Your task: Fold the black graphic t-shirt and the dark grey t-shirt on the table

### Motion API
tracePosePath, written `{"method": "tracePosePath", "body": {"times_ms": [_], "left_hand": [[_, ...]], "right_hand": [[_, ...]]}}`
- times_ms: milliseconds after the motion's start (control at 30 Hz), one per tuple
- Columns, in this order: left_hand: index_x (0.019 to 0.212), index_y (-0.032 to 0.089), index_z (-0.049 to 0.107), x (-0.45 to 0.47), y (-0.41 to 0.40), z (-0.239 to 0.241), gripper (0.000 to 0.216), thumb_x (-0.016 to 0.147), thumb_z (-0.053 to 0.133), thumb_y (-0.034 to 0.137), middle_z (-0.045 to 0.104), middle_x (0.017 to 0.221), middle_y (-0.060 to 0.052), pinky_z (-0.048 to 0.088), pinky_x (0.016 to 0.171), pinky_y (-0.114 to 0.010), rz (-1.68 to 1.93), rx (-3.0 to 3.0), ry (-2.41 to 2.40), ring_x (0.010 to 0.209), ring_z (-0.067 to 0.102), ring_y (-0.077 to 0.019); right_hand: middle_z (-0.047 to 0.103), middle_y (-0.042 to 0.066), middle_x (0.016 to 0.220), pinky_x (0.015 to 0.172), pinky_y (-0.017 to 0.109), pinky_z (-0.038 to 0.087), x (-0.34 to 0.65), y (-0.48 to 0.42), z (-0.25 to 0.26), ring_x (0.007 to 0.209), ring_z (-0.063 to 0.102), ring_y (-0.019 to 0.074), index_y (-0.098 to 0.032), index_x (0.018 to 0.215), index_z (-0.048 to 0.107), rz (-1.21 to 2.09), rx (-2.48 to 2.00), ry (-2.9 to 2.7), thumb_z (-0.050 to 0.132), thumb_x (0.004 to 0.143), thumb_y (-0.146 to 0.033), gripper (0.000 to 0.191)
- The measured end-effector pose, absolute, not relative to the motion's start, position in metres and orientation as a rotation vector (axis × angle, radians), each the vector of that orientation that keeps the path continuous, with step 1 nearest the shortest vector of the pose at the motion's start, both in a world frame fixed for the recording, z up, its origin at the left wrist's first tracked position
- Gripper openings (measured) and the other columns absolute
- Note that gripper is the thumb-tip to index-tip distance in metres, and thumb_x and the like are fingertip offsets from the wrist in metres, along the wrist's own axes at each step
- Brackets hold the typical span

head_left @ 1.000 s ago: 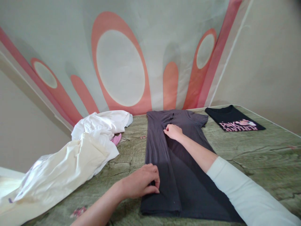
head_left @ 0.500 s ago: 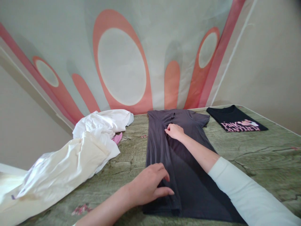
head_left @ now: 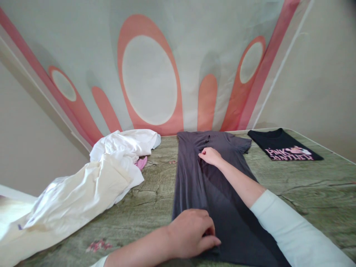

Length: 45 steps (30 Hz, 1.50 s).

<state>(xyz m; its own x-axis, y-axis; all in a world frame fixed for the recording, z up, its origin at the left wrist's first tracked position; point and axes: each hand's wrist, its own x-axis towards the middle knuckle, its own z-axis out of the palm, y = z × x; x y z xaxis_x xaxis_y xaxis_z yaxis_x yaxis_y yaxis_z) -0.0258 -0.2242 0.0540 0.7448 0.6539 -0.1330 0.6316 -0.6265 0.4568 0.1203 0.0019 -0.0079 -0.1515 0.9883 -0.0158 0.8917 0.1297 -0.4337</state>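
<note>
From the head view, we see the dark gray shirt (head_left: 230, 200) laid lengthwise on the tabletop (head_left: 150, 207), its collar end by the far edge and its hem on the near side. Our right hand (head_left: 210, 155) has its fingers pinched on the cloth around the chest, with creases running off from them. Our left hand (head_left: 191, 233) curls over the near part of the shirt; we cannot tell whether its fingers grip any cloth.

As we judge it, the soft fabric could bunch or twist if our hands pull unevenly, and a weak pinch at the chest could let the layer slip and wrinkle.

The tabletop shows a greenish wood grain with cracks and small reddish flowers. A pile of white and cream clothes (head_left: 83, 189) lies left, a folded black shirt (head_left: 278, 139) far right. Behind, a pale backdrop (head_left: 222, 37) carries orange shapes and white ovals.
</note>
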Motion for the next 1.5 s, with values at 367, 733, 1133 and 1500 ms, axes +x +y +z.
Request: {"method": "tracePosePath", "body": {"times_ms": [367,733,1133,1500], "left_hand": [[0.103,0.018,0.055,-0.091,-0.154,0.029,0.022,0.089,0.042,0.028,0.055,0.102,-0.007,0.038,0.085,-0.034,0.212,2.681,1.525,0.097,0.051,-0.0204],[0.09,0.018,0.056,-0.103,-0.158,0.046,0.024,0.083,0.053,0.04,0.053,0.091,-0.004,0.037,0.08,-0.029,0.174,2.7,1.28,0.09,0.049,-0.0192],[0.076,0.019,0.06,-0.111,-0.16,0.048,0.025,0.074,0.064,0.043,0.056,0.079,-0.001,0.037,0.072,-0.024,0.082,2.61,1.107,0.08,0.053,-0.016],[0.089,0.021,0.061,-0.11,-0.195,0.067,0.029,0.071,0.066,0.043,0.056,0.093,-0.002,0.039,0.08,-0.025,0.113,2.477,1.044,0.09,0.052,-0.0169]], "right_hand": [[0.067,0.005,0.076,0.056,0.025,0.036,0.12,0.004,-0.013,0.068,0.06,0.0182,-0.021,0.069,0.064,0.484,-1.817,-2.125,0.052,0.074,-0.041,0.024],[0.067,0.005,0.077,0.056,0.025,0.037,0.12,0.005,-0.014,0.07,0.06,0.0192,-0.021,0.069,0.065,0.48,-1.821,-2.11,0.054,0.073,-0.04,0.022],[0.066,0.001,0.077,0.057,0.022,0.036,0.122,0.01,-0.021,0.068,0.058,0.0152,-0.021,0.07,0.061,0.509,-1.775,-2.042,0.059,0.067,-0.026,0.006],[0.064,0.001,0.079,0.064,0.023,0.039,0.127,0.01,-0.022,0.07,0.056,0.0137,-0.02,0.082,0.061,0.448,-1.639,-2.0,0.053,0.074,-0.023,0.012]]}}
